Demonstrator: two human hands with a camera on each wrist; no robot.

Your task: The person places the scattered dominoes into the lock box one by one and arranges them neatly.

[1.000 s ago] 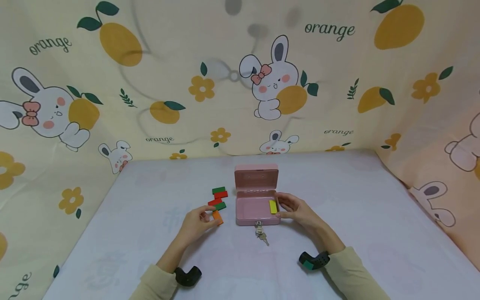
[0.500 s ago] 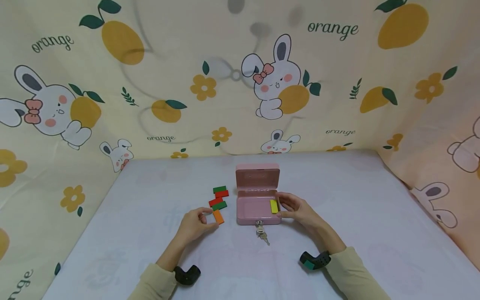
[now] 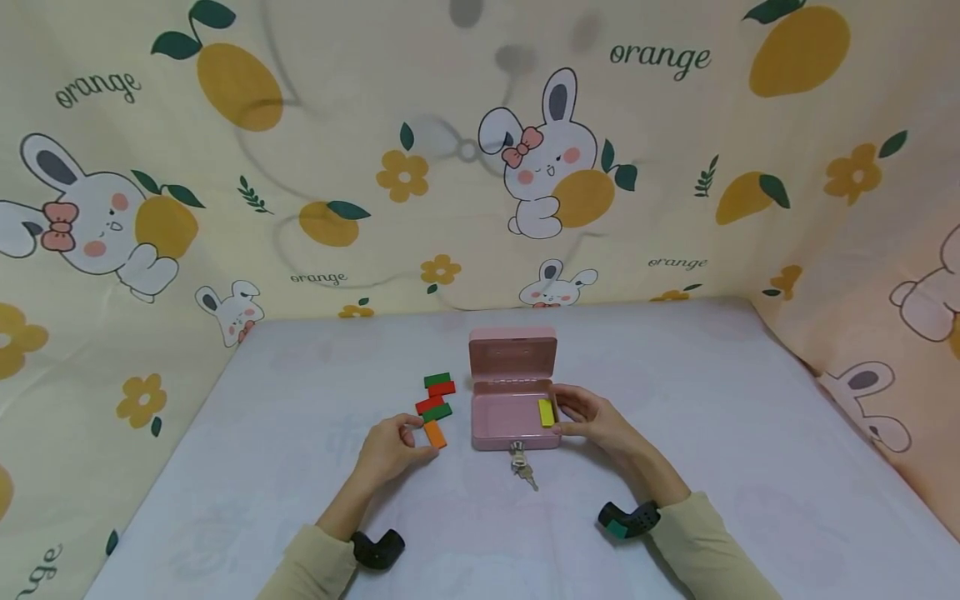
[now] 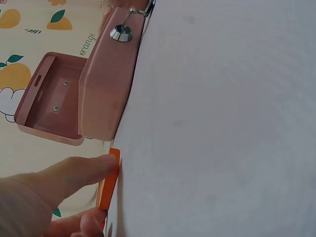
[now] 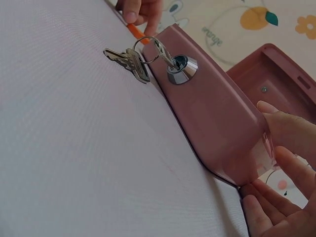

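On the table stands a pink metal cash box point(image 3: 516, 442), lid up, with a yellow block point(image 3: 547, 413) inside at its right wall. A key ring with keys point(image 5: 132, 60) hangs from the front lock. My right hand point(image 3: 600, 421) grips the box's right side, thumb near the front corner and fingers farther back. To the left of the box, an orange block point(image 3: 435, 434) lies on the table between the thumb and fingertips of my left hand point(image 3: 390, 450). The left wrist view has that thumb against the orange block point(image 4: 111, 183); the finger contact is partly hidden.
Beyond the orange block lie a green block point(image 3: 437, 412) and a red block point(image 3: 430, 405), touching or nearly so. Farther back is another pair, red point(image 3: 442, 388) and green point(image 3: 437, 380). A printed cloth point(image 3: 405, 242) rises behind the white table point(image 3: 300, 467).
My left hand's fingertips have drawn back slightly to the left, showing more of the orange block, which stays in place. My right hand and the box have not visibly moved.
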